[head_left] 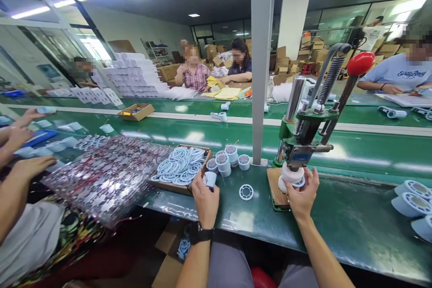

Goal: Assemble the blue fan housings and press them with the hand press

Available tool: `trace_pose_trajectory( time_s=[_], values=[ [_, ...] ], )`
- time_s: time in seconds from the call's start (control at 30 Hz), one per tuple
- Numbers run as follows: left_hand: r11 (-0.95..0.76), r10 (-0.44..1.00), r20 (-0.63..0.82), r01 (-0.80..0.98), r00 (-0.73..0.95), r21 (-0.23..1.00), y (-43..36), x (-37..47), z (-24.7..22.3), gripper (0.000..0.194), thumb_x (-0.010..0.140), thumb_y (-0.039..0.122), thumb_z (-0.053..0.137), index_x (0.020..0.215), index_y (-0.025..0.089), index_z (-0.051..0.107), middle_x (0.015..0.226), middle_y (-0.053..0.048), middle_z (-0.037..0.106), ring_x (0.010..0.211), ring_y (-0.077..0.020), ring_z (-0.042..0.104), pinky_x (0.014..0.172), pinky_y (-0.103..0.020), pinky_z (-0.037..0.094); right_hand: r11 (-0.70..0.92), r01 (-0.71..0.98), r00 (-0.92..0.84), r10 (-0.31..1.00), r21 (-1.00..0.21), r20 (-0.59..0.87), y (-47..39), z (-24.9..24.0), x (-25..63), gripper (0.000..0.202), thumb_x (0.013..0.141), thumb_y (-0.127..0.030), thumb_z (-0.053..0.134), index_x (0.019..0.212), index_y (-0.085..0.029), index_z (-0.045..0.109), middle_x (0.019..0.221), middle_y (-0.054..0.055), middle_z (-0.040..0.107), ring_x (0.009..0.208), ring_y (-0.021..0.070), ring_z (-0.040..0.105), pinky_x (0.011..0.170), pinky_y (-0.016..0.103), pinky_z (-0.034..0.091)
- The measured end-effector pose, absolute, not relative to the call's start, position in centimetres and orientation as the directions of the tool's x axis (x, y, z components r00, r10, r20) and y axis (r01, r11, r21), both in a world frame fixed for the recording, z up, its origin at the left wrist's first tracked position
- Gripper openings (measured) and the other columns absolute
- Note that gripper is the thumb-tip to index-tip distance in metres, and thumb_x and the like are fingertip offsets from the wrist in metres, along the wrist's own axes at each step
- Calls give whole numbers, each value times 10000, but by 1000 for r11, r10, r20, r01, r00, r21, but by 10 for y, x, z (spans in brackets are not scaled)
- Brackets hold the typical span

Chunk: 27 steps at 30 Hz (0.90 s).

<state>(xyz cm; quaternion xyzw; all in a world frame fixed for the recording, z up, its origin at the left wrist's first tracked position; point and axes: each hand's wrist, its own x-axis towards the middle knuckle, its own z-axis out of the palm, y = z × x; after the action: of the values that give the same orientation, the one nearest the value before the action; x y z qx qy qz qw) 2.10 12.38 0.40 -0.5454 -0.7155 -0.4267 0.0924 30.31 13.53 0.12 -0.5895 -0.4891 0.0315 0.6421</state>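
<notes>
A worker seated at a glossy green workbench (232, 218) steadies a round, pale-blue-rimmed part (299, 183) beneath the white plastic pressing head (293, 173) of a green-framed hand press with a red ball knob (361, 63). The part sits within the curve of the right hand (302, 189), thumb along its near left side and fingers around its right; the grip closes about its edge, above the press's brown baseboard (275, 187). The right forearm reaches up and inward from the lower right, palm turned toward the press.

The left hand (206, 195), a black watch (200, 233) at its wrist, grasps a short pale-blue cylinder (210, 179) between thumb and fingers, just beside a cardboard box (175, 186) of pale-blue rings (182, 164). Its forearm rises nearly straight from below. Between the hands, a round grille disc (246, 192) lies flat.
</notes>
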Motion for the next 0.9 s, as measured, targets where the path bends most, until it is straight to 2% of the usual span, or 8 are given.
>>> trace_pose_trajectory(
  time_s=[0.1, 0.23, 0.33, 0.53, 0.67, 0.73, 0.8, 0.9],
  values=[
    [-98, 763, 590, 854, -265, 510, 102, 34, 14, 623, 774, 83, 542, 1375, 164, 396, 1167, -152, 566, 1114, -327, 572, 964, -534, 508, 229, 607, 520, 608, -761, 599, 129, 5, 328, 723, 784, -426, 647, 1411, -150, 416, 1270, 172, 597, 1158, 282, 604, 1017, 459, 474],
    [-473, 877, 358, 704, 320, 529, 74, 76, 25, 650, 688, 35, 515, 1325, 167, 501, 1161, -133, 652, 1090, -286, 612, 944, -453, 558, 100, 702, 481, 663, -705, 573, 126, 12, 386, 481, 750, -512, 623, 1066, -152, 667, 1063, 161, 649, 1043, 330, 597, 968, 523, 465],
    [-572, 812, 275, 610, 514, 549, 74, 102, 27, 693, 669, 21, 504, 1348, 157, 519, 1255, -127, 662, 1171, -269, 603, 1037, -439, 522, 39, 760, 439, 706, -649, 556, 126, 20, 430, 417, 688, -531, 614, 896, -178, 692, 903, 138, 642, 914, 337, 587, 862, 548, 484],
    [-594, 802, 328, 615, 499, 518, 108, 74, 18, 706, 714, -38, 398, 1374, 176, 528, 1445, -104, 564, 1367, -198, 485, 1165, -442, 413, 57, 839, 384, 643, -541, 663, 95, 39, 453, 332, 789, -355, 502, 1018, -156, 636, 1008, 167, 610, 1041, 343, 553, 927, 572, 464],
    [-618, 783, 299, 627, 545, 474, 129, 48, 4, 666, 740, -66, 360, 1253, 241, 654, 1406, -74, 608, 1344, -236, 515, 1099, -499, 473, 272, 872, 108, 705, -407, 701, 63, 30, 372, 313, 809, -195, 469, 1054, -216, 662, 1060, 112, 675, 1016, 260, 638, 913, 447, 548],
    [-631, 773, 282, 647, 568, 428, 132, 44, -4, 622, 774, -49, 381, 1215, 266, 686, 1387, -85, 622, 1286, -271, 561, 1034, -524, 513, 452, 834, -168, 754, -316, 635, 57, 22, 318, 440, 715, -115, 510, 1092, -249, 691, 1179, 81, 685, 1118, 235, 641, 959, 389, 556],
    [-601, 799, 284, 722, 531, 341, 129, 43, -10, 553, 824, -10, 409, 1194, 282, 699, 1330, -103, 651, 1181, -284, 615, 954, -509, 549, 573, 780, -414, 775, -253, 478, 59, 18, 276, 591, 686, -30, 517, 1231, -217, 648, 1337, 135, 618, 1283, 286, 558, 1036, 463, 514],
    [-513, 845, 298, 829, 444, 223, 115, 40, -16, 392, 905, 123, 479, 1194, 275, 695, 1164, -117, 683, 1010, -278, 641, 842, -448, 567, 592, 754, -500, 799, -285, 335, 63, 17, 250, 566, 750, 18, 526, 1269, -187, 623, 1385, 187, 577, 1325, 316, 521, 1046, 496, 501]
  ],
)
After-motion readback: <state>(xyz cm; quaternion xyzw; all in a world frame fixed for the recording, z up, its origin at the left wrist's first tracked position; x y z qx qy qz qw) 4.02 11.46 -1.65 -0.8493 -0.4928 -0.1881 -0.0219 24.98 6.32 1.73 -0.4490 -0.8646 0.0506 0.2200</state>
